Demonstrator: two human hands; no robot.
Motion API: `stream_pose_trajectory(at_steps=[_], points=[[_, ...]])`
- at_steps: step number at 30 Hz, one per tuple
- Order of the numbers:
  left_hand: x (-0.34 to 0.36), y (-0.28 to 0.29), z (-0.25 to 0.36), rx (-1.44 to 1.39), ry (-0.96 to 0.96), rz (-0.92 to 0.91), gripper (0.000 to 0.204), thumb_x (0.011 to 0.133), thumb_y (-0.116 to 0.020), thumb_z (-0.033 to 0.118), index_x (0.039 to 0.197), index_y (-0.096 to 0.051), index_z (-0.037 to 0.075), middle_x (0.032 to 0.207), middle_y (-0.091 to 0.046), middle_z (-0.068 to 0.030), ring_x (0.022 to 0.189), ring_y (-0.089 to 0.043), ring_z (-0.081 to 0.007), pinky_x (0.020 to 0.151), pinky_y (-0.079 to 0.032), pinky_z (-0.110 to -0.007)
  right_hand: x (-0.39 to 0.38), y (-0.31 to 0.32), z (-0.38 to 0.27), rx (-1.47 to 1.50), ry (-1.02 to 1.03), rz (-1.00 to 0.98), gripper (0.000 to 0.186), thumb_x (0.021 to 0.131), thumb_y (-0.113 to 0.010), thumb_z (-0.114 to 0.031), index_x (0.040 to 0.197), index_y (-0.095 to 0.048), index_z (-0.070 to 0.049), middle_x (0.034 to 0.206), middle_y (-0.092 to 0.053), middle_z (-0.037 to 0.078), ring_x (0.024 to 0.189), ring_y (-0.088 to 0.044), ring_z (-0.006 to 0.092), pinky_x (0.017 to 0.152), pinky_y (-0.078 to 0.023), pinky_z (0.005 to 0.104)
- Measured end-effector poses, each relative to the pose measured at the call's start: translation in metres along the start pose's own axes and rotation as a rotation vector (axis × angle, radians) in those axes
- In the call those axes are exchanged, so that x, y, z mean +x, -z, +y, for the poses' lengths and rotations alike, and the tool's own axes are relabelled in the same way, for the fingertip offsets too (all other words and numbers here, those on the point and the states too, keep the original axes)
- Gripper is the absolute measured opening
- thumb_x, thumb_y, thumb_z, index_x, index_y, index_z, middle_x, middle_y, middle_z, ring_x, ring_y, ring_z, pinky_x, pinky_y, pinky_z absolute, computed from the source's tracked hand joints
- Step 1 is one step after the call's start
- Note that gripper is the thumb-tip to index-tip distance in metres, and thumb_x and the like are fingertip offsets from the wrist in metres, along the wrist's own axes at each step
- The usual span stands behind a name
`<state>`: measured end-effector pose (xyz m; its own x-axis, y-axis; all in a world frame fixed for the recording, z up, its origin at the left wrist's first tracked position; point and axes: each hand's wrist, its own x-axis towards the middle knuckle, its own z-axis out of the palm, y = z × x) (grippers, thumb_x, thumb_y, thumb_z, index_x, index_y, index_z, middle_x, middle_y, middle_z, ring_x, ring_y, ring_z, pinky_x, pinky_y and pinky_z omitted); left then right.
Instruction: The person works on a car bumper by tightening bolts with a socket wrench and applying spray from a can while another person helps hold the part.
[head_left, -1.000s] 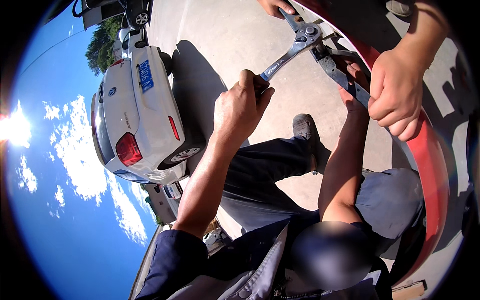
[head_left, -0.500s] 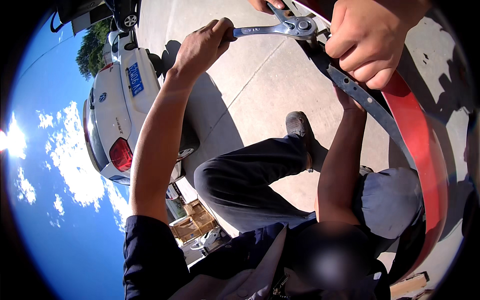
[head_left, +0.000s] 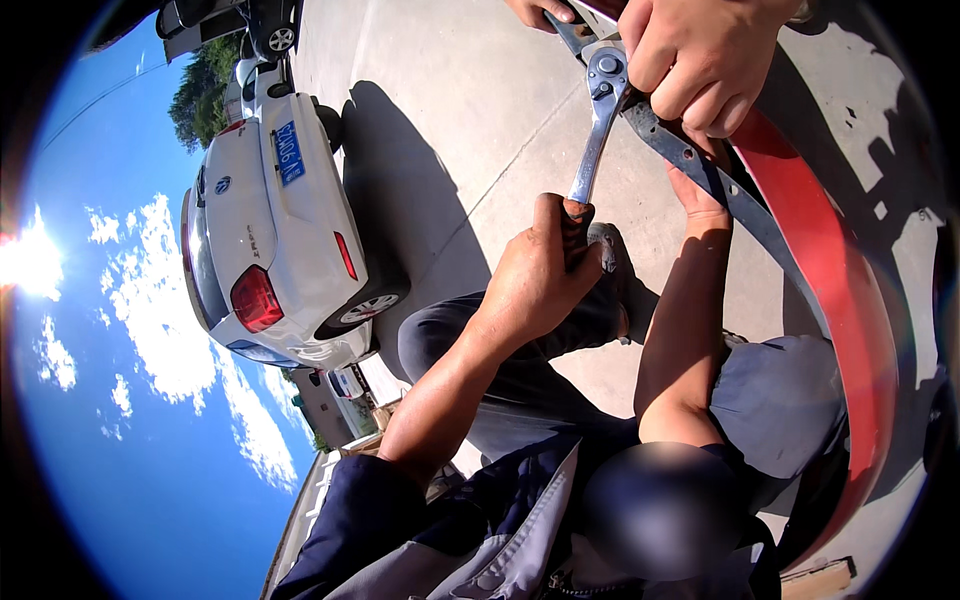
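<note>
My left hand (head_left: pixel 545 270) is wrapped round the orange-and-black handle of a shiny ratchet wrench (head_left: pixel 597 140). Its round head lies against a dark metal strip (head_left: pixel 735 190) with holes along it, below a co-worker's fist (head_left: pixel 695 65). My right hand (head_left: pixel 697 190) grips the strip from underneath, its fingers partly hidden behind the strip and that fist. The strip runs along the inner side of a long curved red panel (head_left: pixel 850 270). Another person's hand (head_left: pixel 540 12) holds the strip's far end at the top edge. What the wrench head sits on is hidden.
A white car (head_left: pixel 270 220) stands on the concrete to the left, a dark vehicle (head_left: pixel 270 30) beyond it. My bent knee (head_left: pixel 435 335) is under the wrench, and a grey cap-like cloth shape (head_left: pixel 780 405) lies beside my right arm. A wood piece (head_left: pixel 818 578) is at lower right.
My left hand has swung the wrench handle from the left down toward me, so it now points at my knee. My right hand still holds the strip; the co-worker's fist has shifted slightly left and up.
</note>
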<state>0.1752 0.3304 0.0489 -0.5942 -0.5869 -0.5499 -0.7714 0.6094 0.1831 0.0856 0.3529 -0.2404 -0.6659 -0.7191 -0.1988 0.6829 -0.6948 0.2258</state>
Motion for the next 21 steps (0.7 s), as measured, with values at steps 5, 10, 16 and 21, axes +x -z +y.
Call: stream_pose_trajectory(at_steps=[5, 10, 16, 21], points=[[0.046, 0.072, -0.028, 0.339, -0.067, -0.139, 0.036, 0.090, -0.073, 0.020, 0.112, -0.049, 0.005, 0.073, -0.058, -0.0072, 0.064, -0.056, -0.0167, 0.064, -0.048, -0.032, -0.002, 0.023, 0.005, -0.092, 0.071, 0.092, 0.037, 0.100, -0.055, -0.030, 0.129, -0.056, -0.006, 0.132, -0.059, 0.007, 0.122, -0.053, 0.0132, 0.111, -0.038, 0.0303], [0.133, 0.133, -0.050, 0.785, -0.480, 0.120, 0.019, 0.096, -0.065, 0.020, 0.110, -0.055, 0.011, 0.079, -0.066, -0.0056, 0.067, -0.065, -0.0205, 0.062, -0.052, -0.035, 0.003, 0.036, 0.010, -0.049, 0.029, -0.013, 0.045, 0.098, -0.056, -0.027, 0.135, -0.054, 0.000, 0.135, -0.060, 0.010, 0.121, -0.056, 0.0174, 0.108, -0.042, 0.0336], [0.073, 0.088, -0.052, 0.580, -0.204, 0.101, 0.023, 0.094, -0.067, 0.024, 0.104, -0.057, 0.007, 0.079, -0.071, -0.0096, 0.069, -0.071, -0.0252, 0.063, -0.055, -0.038, 0.007, 0.070, 0.007, -0.241, 0.125, -0.057, 0.051, 0.096, -0.058, -0.028, 0.138, -0.052, -0.001, 0.141, -0.057, 0.012, 0.129, -0.052, 0.0198, 0.112, -0.036, 0.0365], [0.040, 0.057, -0.040, 0.294, -0.068, 0.086, 0.026, 0.094, -0.069, 0.020, 0.106, -0.055, 0.001, 0.079, -0.068, -0.0137, 0.065, -0.066, -0.0234, 0.063, -0.052, -0.036, 0.001, 0.013, 0.011, -0.270, 0.122, 0.054, 0.047, 0.095, -0.057, -0.028, 0.134, -0.054, -0.003, 0.140, -0.056, 0.011, 0.132, -0.049, 0.0203, 0.115, -0.031, 0.0390]])
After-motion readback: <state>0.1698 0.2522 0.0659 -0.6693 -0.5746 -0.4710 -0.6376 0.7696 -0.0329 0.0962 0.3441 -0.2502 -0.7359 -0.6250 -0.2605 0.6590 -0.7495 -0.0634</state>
